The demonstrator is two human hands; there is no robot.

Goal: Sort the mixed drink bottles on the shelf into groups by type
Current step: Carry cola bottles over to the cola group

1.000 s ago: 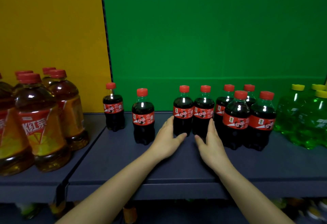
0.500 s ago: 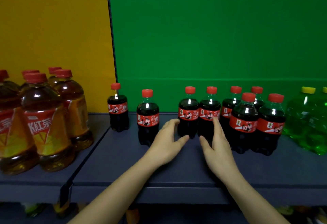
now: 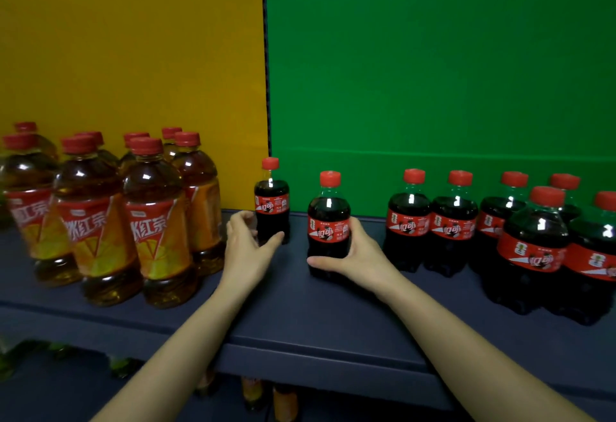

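- Both hands have shifted left off the middle cola pair: the left hand (image 3: pixel 248 248) now curls round the leftmost cola bottle (image 3: pixel 271 203), and the right hand (image 3: pixel 361 255) grips the neighbouring cola bottle (image 3: pixel 328 226).
- These two strays stand left of the cola cluster (image 3: pixel 433 221), near the iced-tea bottles (image 3: pixel 150 221), and probably join the cluster next.

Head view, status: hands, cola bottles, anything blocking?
Left hand grips leftmost cola bottle. Right hand grips second cola bottle. Both upright on shelf. Path to cola group open.

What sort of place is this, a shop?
Probably a staged shop display: the shelf carries grouped cola bottles and tea bottles, yet a plain yellow board and green board stand behind, like a set.
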